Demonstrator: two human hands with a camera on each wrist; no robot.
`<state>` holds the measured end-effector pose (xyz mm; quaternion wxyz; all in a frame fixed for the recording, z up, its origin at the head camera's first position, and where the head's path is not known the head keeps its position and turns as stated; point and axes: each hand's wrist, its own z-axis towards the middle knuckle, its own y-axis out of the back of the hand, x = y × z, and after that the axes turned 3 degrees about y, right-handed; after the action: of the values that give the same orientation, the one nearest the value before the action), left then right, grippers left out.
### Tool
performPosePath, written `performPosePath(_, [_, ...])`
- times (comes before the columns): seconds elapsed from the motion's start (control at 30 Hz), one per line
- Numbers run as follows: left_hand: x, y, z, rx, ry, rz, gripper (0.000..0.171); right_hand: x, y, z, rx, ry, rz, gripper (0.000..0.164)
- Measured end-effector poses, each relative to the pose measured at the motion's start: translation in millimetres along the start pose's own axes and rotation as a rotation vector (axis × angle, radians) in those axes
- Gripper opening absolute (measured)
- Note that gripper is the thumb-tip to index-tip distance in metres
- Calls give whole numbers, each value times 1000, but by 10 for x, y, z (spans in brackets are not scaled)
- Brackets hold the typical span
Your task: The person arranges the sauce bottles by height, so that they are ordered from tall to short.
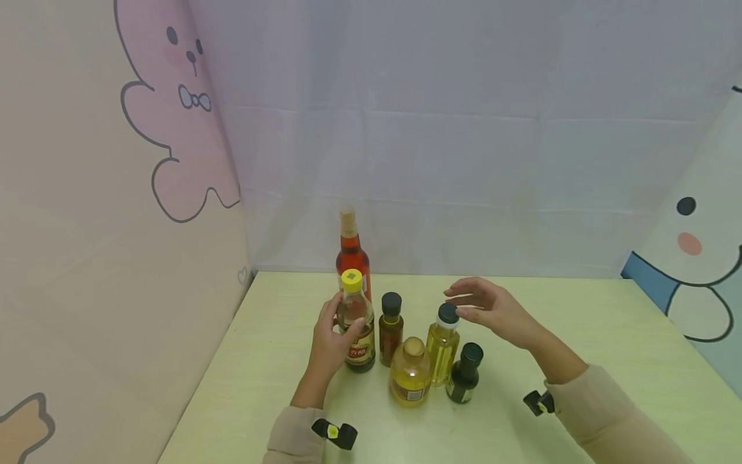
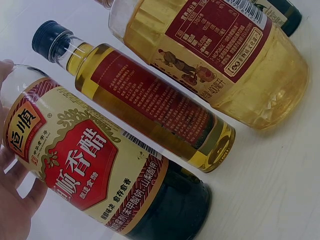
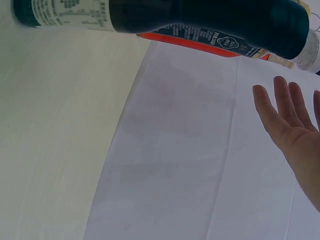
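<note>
My left hand (image 1: 332, 338) holds a vinegar bottle (image 1: 361, 348) with a yellow cap, thumb across its front and fingers round its far left side. The bottle stands upright; its red and cream label (image 2: 75, 155) fills much of the left wrist view. Beside the dark cap of a tall bottle of yellow oil (image 1: 442, 354), my right hand (image 1: 493, 309) hovers with its fingers spread and nothing in them. In the right wrist view, the right hand (image 3: 295, 125) shows loosely extended fingers.
A red bottle (image 1: 352, 258) stands behind the vinegar. Between vinegar and oil are a slim dark-capped bottle (image 1: 391, 338) and a squat jar-like bottle (image 1: 410, 380). A small dark bottle (image 1: 464, 377) stands front right. Curtains enclose the pale table (image 1: 580, 322).
</note>
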<state>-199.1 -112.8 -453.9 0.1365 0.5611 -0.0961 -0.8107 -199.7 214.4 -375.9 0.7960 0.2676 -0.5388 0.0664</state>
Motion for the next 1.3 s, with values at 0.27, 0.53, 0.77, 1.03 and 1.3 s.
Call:
performPosePath(0.27, [-34, 0, -17, 0, 13, 5, 66, -28, -39, -72, 7, -8, 61, 45])
performPosePath(0.53, [-14, -1, -21, -3, 9, -1, 65, -79, -80, -119, 13, -11, 80, 50])
performPosePath(0.77, [-19, 1, -9, -9, -6, -1, 66, -131, -126, -137, 18, 18, 115, 50])
performPosePath(1.03, [-3, -8, -3, -6, 2, 0, 66, -177, -185, -170, 11, 38, 142, 49])
performPosePath(1.3, [1, 3, 6, -5, 3, 7, 64, -217, -245, -180, -16, 95, 111, 46])
